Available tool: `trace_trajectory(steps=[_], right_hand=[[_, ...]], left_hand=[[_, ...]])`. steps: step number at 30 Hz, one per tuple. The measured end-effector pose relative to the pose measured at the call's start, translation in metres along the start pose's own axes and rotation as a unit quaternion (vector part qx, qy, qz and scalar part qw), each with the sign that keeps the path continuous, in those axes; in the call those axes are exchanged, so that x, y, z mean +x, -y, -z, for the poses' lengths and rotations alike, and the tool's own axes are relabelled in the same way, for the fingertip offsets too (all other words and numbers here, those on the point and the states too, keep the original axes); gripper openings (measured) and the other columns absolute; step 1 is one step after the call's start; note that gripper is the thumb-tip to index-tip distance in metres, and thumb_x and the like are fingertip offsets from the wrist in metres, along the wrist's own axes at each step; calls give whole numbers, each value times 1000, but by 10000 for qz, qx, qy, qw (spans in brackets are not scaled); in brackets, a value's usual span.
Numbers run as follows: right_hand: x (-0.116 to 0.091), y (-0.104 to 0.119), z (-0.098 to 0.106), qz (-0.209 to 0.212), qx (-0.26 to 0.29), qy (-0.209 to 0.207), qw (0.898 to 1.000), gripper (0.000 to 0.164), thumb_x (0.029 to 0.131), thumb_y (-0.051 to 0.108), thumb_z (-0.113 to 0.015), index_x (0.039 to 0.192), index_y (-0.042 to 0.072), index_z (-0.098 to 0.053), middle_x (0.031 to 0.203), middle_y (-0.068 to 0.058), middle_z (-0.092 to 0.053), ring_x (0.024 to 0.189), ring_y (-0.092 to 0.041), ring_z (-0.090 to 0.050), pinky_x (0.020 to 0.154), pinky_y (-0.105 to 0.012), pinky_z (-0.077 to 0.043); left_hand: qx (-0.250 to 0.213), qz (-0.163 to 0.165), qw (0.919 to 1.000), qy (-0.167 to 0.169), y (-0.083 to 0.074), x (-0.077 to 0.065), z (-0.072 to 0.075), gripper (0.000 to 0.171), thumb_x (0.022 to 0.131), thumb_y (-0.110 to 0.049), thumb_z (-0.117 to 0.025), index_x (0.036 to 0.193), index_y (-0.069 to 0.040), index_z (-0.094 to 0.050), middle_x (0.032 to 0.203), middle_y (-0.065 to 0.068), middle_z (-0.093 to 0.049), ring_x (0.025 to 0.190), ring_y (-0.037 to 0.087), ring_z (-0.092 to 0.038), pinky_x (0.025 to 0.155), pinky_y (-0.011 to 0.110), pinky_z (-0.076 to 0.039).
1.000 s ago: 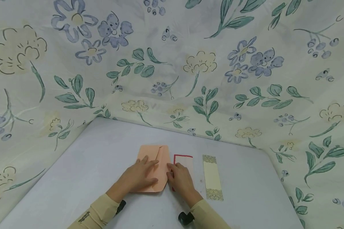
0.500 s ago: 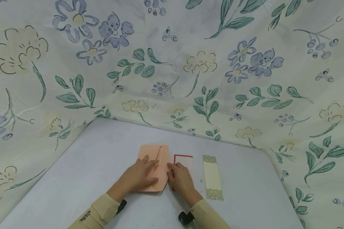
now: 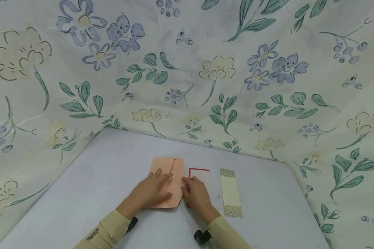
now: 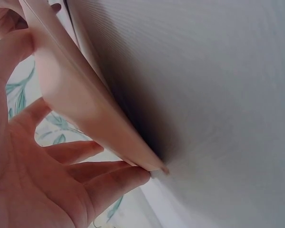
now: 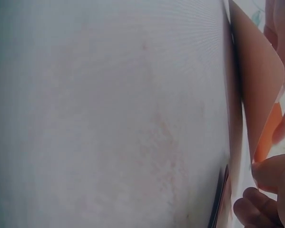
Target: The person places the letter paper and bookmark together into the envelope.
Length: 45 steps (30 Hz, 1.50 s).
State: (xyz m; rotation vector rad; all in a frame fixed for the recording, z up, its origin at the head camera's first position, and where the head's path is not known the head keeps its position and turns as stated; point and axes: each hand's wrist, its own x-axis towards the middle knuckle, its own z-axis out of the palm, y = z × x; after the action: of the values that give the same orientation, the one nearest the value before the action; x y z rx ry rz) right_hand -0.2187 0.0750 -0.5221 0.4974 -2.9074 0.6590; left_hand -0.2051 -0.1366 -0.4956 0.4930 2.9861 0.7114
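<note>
Head: peach folded-paper envelope (image 3: 177, 185) flat on white surface (image 3: 268, 193), left hand (image 3: 151, 190) on top, fingers spread wide, right hand (image 3: 197, 195) pinching its right edge, partly over white rectangular red-bordered card (image 3: 201, 173); cream strip with glittery ends (image 3: 230, 192) farther right. Left wrist: spread fingers touch envelope. Right wrist: thumb at envelope's edge, fingers curled.

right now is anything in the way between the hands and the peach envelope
Nothing visible is: the left hand rests on the peach envelope, and the right hand touches its right edge. The red-edged card lies beside it, partly hidden by the right hand.
</note>
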Motion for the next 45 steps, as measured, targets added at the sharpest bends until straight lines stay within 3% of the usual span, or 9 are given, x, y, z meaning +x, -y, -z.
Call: trace_trajectory(steps=[10, 30, 45], right_hand=[[0, -2, 1, 61, -74, -90, 9999, 37, 96, 22, -71, 131, 10, -70, 96, -3, -64, 75, -12, -52, 69, -26, -51], [-2, -3, 5, 133, -101, -263, 9995, 36, 95, 22, -71, 129, 10, -71, 95, -1, -65, 75, -12, -53, 68, -26, -50], [-4, -4, 9, -183, 19, -122, 9998, 43, 96, 27, -71, 136, 12, -66, 107, -5, -64, 76, -11, -52, 66, -21, -50]], left_hand=[[-44, 6, 10000, 18, 1, 2, -1, 70, 89, -49, -74, 149, -20, -52, 155, 31, -38, 129, 65, -43, 99, 69, -43], [-57, 103, 9999, 64, -3, 4, -2, 72, 88, -49, -75, 149, -20, -52, 155, 31, -37, 132, 64, -41, 99, 69, -43], [-7, 154, 9998, 80, -4, 5, -2, 71, 88, -50, -75, 148, -20, -53, 155, 31, -38, 131, 63, -42, 98, 69, -44]])
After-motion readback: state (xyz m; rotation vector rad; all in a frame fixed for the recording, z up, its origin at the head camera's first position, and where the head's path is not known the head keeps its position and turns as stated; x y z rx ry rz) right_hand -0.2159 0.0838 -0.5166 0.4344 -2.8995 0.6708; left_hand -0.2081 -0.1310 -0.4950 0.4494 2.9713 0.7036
